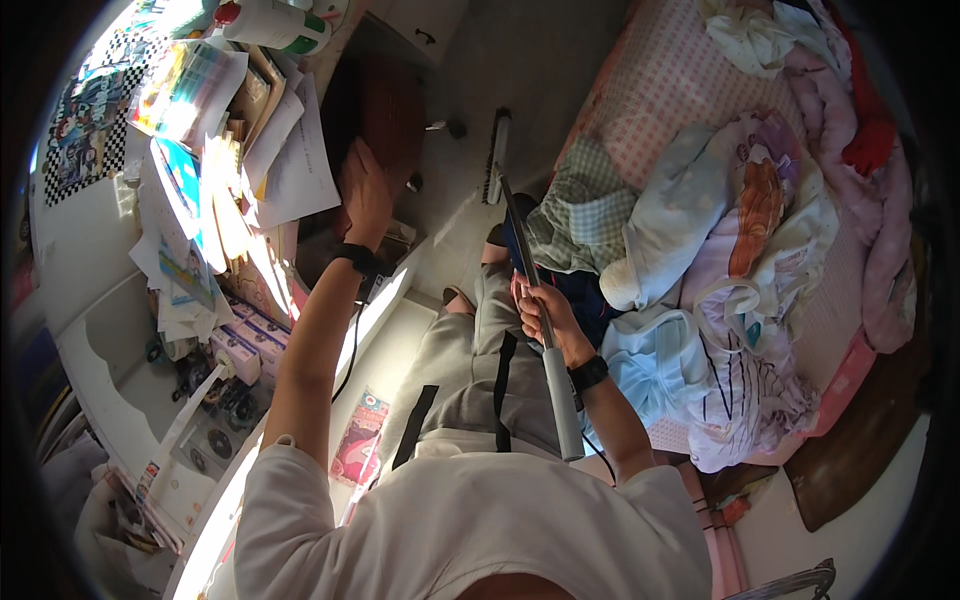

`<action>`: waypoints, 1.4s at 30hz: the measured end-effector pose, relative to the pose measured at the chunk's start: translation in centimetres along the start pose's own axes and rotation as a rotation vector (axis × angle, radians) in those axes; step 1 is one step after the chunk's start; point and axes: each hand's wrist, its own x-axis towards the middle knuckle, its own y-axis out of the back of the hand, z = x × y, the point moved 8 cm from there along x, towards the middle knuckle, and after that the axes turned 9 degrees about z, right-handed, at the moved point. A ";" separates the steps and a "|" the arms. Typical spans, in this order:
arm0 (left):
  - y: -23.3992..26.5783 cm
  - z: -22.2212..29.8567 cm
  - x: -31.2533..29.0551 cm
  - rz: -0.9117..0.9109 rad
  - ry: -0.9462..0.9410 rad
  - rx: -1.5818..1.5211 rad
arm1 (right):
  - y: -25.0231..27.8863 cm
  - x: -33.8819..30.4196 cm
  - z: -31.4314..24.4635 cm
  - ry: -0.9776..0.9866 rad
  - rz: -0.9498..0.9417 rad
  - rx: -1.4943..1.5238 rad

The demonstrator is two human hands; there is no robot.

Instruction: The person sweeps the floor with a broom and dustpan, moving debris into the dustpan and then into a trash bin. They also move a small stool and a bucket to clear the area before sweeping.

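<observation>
My right hand [545,315] is wrapped round the pole of a long-handled broom [526,245], with its pale grey grip end [563,400] close to my body. The pole slants away from me to a narrow bristled head [496,158] on the floor between the desk and the bed. My left hand [368,195] lies on the near edge of a dark red chair [388,110] that has small casters. Its fingers are stretched out, pointing away from me. Part of the chair is in deep shadow under the desk.
Loose papers and books [290,150] are heaped on the desk at left, near a white bottle [275,25]. On the right, a bed with a pink checked sheet [640,80] carries piled clothes [690,210]. A black cable [352,350] hangs beside my left forearm.
</observation>
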 end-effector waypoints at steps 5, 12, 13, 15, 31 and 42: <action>-1.3 -0.6 1.3 -0.025 -0.087 0.178 | 1.5 4.0 4.6 -0.195 -0.024 0.093; -2.0 -1.7 1.6 0.012 -0.033 0.093 | 3.0 14.1 7.2 -0.539 -0.066 0.414; -2.2 -1.9 1.5 0.003 -0.020 0.074 | 4.0 15.0 7.0 -0.527 0.011 0.342; -2.3 -2.0 1.5 0.001 -0.033 0.075 | 4.7 14.7 4.2 -0.449 -0.073 0.340; -2.2 -1.9 1.6 0.000 -0.023 0.068 | -0.9 13.5 -26.3 0.277 0.436 -0.642; -4.4 -5.4 1.1 -0.169 0.445 -0.178 | -3.9 8.1 -23.0 0.279 0.101 -0.079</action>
